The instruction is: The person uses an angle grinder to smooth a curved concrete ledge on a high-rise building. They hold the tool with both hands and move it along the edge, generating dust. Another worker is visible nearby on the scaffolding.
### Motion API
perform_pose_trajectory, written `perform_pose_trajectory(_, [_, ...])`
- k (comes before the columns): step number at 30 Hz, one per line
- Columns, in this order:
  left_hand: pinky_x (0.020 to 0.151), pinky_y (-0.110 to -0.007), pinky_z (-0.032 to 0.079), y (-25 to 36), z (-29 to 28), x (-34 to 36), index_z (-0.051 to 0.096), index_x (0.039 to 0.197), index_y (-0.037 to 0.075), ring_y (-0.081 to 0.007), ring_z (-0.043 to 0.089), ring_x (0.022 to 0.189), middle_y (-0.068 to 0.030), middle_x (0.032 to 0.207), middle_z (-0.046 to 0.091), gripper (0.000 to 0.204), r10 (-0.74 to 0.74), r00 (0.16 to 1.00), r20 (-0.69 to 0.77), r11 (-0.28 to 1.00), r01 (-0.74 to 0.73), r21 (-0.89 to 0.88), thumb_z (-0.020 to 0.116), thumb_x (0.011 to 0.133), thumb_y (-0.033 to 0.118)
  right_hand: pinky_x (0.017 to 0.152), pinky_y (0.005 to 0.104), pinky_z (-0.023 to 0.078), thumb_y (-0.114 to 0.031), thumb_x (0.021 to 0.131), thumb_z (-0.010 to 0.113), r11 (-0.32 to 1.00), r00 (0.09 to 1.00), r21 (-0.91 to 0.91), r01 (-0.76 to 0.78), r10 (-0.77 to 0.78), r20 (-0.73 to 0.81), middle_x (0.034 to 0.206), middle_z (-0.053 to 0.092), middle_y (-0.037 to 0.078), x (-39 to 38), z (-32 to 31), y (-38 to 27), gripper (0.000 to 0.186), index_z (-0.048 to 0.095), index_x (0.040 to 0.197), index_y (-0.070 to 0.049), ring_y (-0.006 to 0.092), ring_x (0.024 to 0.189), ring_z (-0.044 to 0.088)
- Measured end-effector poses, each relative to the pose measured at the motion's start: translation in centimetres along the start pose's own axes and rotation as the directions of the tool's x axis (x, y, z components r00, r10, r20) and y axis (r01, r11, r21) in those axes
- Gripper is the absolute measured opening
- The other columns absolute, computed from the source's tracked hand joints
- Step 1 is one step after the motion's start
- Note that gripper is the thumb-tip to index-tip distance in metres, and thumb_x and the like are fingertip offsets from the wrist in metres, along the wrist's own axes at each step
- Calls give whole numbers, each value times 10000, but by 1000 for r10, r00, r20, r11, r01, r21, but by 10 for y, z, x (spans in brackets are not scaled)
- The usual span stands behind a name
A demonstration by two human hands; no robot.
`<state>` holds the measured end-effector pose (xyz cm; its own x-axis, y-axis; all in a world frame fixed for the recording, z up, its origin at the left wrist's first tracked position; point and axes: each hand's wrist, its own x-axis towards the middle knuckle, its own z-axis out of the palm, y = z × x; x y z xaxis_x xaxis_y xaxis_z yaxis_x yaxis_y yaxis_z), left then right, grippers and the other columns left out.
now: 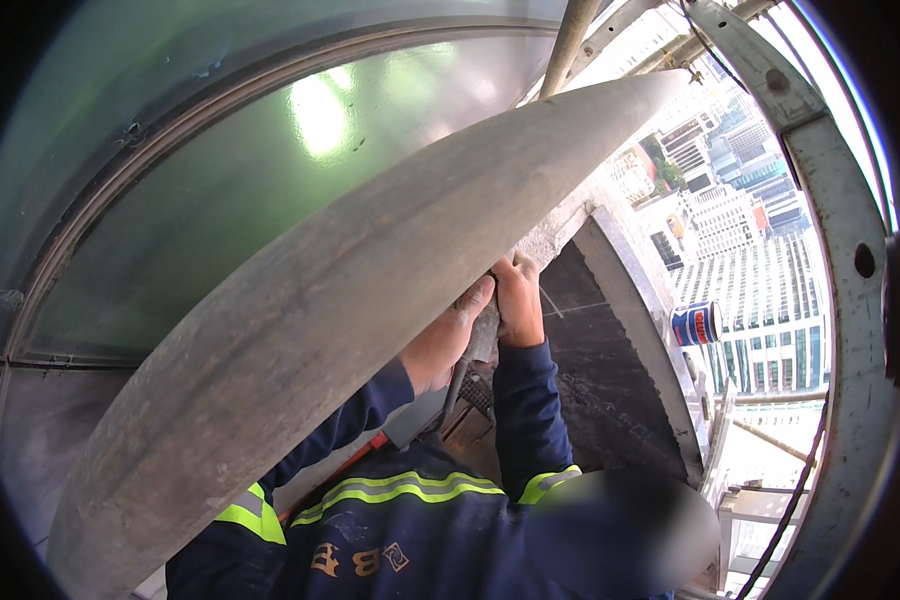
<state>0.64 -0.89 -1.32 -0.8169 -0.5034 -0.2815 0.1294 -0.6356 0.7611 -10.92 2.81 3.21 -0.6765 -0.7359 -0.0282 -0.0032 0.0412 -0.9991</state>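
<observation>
Both arms in navy sleeves with reflective bands reach up from the lower edge, hands close together. My left hand [440,342] is closed around a dusty grey tool [484,334], its thumb uppermost. From the other side my right hand [519,300] wraps the same tool, fingers bent. A dark cord [455,388] runs down from it. Its far end and exact kind are hidden behind a thick grey tube [370,240], which crosses the view diagonally close above my hands. Just beyond the right hand is a rough, pale concrete edge [555,232].
Glossy greenish panels [200,230] curve along the left. A dark slab [610,370] with a metal-edged rim lies right of my hands. A blue and red can [696,324] stands by that rim. Scaffold frame [840,220] borders a steep drop to city buildings [755,270].
</observation>
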Motion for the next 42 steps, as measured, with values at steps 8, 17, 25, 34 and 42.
perform_pose_trajectory(8, [540, -313, 540, 13, 7, -38, 589, 1072, 42, -155, 617, 601, -74, 800, 620, 516, -78, 996, 53, 992, 83, -91, 537, 1014, 552, 620, 316, 531, -162, 862, 684, 995, 997, 68, -68, 70, -18, 819, 681, 111, -25, 6, 3, 261, 652, 940, 85, 178, 674, 656])
perform_pose_trajectory(17, [603, -309, 578, 16, 2, -53, 496, 1326, 22, -142, 663, 812, -80, 1069, 629, 509, -139, 989, 57, 974, 146, -175, 590, 1026, 422, 610, 338, 546, -160, 860, 696, 988, 995, 115, -105, 104, 10, 829, 679, 121, -38, 14, -6, 257, 650, 937, 81, 195, 671, 668])
perform_pose_trajectory(25, [746, -291, 564, 6, -4, -53, 525, 1344, -26, -130, 639, 929, -87, 1112, 635, 579, -114, 992, 44, 985, 119, -126, 587, 1024, 453, 619, 340, 551, -161, 861, 695, 985, 992, 116, -127, 125, 29, 833, 688, 130, -44, 17, -9, 271, 646, 958, 88, 209, 678, 683])
perform_pose_trajectory(34, [520, -311, 530, 11, 2, -49, 582, 1090, 46, -155, 616, 592, -67, 783, 622, 522, -65, 998, 14, 994, 66, -92, 558, 1001, 560, 605, 326, 539, -174, 872, 693, 991, 995, 94, -94, 91, 29, 809, 677, 116, -38, 19, -13, 266, 637, 944, 76, 195, 655, 670])
perform_pose_trajectory(42, [539, -315, 532, 18, 7, -36, 595, 1070, 52, -164, 622, 599, -74, 791, 633, 546, -167, 985, 45, 980, 171, -100, 558, 988, 590, 671, 298, 504, -209, 854, 711, 991, 993, 57, -119, 120, -1, 837, 683, 81, -20, 4, 2, 300, 663, 944, 73, 140, 711, 623])
